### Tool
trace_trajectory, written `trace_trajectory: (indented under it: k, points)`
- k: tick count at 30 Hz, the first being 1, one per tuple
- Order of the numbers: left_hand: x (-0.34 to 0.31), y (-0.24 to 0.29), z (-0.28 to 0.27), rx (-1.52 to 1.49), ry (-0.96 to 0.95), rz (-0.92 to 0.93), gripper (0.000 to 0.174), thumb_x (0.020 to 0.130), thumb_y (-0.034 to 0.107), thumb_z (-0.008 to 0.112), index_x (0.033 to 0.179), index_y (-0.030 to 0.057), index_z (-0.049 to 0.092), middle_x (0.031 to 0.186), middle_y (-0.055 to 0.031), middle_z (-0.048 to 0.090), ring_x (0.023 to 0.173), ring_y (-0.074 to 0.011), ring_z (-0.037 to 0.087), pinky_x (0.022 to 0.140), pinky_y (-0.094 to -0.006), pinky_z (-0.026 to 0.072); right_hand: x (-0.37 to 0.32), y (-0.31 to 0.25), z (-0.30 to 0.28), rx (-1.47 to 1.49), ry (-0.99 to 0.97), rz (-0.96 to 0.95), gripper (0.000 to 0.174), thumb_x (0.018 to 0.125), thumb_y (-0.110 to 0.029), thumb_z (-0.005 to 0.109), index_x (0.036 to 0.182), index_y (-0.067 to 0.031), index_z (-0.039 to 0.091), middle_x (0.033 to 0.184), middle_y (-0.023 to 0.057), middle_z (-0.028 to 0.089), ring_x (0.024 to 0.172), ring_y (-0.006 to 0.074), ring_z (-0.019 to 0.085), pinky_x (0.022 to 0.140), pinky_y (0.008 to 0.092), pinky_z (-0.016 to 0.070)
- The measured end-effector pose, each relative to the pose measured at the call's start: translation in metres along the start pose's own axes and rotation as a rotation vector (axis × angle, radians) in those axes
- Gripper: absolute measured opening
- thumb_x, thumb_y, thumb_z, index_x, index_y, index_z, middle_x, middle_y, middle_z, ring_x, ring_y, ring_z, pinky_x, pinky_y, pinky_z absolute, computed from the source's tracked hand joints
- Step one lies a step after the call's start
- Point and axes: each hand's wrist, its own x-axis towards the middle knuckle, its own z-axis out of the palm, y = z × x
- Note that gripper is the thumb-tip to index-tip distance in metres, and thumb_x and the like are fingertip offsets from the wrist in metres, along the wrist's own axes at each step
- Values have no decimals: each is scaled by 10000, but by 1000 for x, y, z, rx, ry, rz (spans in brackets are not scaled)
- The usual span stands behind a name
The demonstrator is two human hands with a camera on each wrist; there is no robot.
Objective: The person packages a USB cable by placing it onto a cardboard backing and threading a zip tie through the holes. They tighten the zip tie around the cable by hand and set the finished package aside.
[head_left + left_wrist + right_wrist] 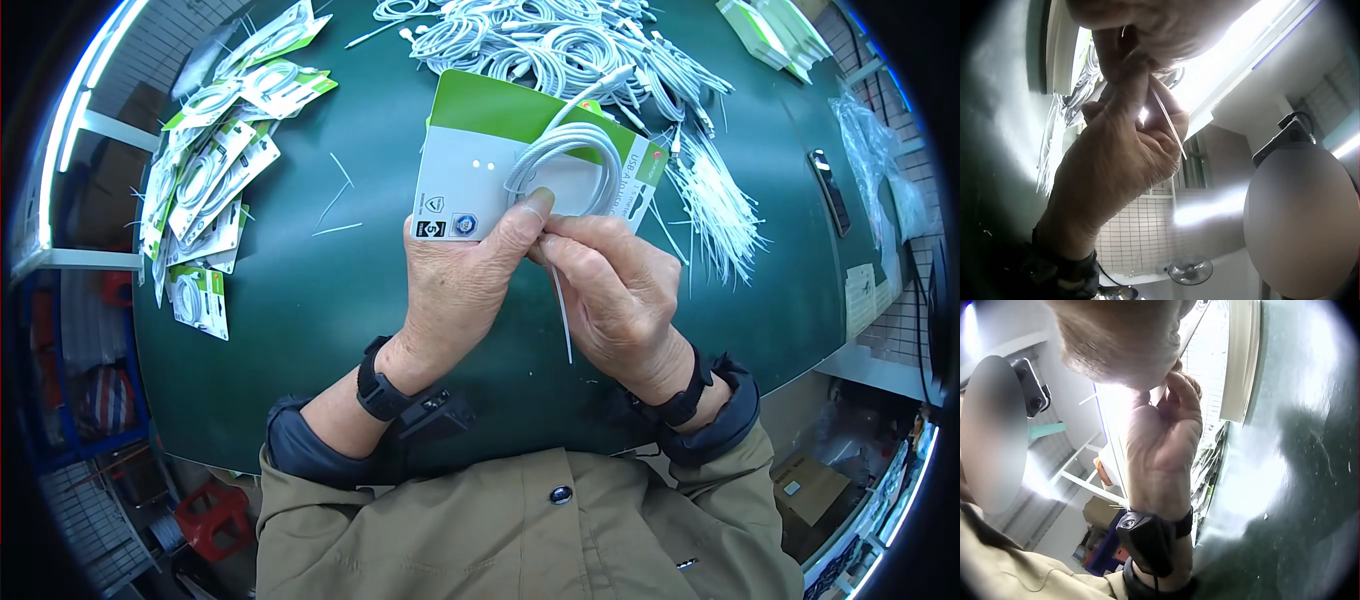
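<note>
My left hand (455,275) grips a green and white packaging card (455,160) by its lower edge, thumb in front and the other fingers hidden behind. Against the card's face lies a coiled pale cable (604,165), pressed near its lower side by that thumb. Just beside the thumb, my right hand (620,290) pinches a thin white twist-tie-like strip (563,315), whose tail hangs below the fingers. In the left wrist view the strip (1169,122) slants down past the right hand (1116,150). The fingertips hide where the strip meets the card.
A heap of coiled cables (560,50) covers the far middle of the green table (300,370). Loose white strips (715,205) fan out at its right. Carded cables (200,190) pile up on the left. A stack of cards (775,35), a dark phone-like object (829,190) and clear plastic (870,150) lie right.
</note>
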Motion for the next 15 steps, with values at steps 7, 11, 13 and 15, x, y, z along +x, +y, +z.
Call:
trace_trajectory:
  k: [7, 11, 13, 15]
  points:
    - [-1, -1, 0, -27, -1, -8, 162, 937, 49, 761, 1083, -15, 728, 952, -31, 741, 817, -74, 671, 684, -246, 554, 0, -1, -3, -15, 0, 13, 220, 761, 20, 759, 969, -25, 705, 968, 76, 703, 649, 181, 676, 508, 299, 519]
    - [-1, -1, 1, -75, 28, -6, 171, 942, 62, 767, 1087, -9, 710, 956, -31, 728, 816, -79, 670, 686, -248, 554, 0, -4, 0, 16, 52, 8, 222, 744, 31, 767, 957, -11, 721, 993, 92, 694, 689, 174, 684, 531, 281, 541]
    - [-1, 0, 2, -109, 34, -43, 216, 951, 67, 758, 1139, -7, 683, 1007, -44, 717, 846, -96, 677, 707, -259, 570, 0, -5, -2, 23, 45, -1, 223, 736, 38, 770, 950, 0, 721, 1007, 103, 688, 710, 175, 687, 544, 275, 551]
    - [-2, 2, 2, -155, 30, -72, 275, 967, 76, 737, 1215, 9, 637, 1068, -62, 702, 888, -127, 690, 737, -288, 581, -1, -6, -2, 43, 38, -16, 223, 734, 45, 767, 948, 8, 714, 1010, 110, 684, 715, 183, 687, 548, 279, 554]
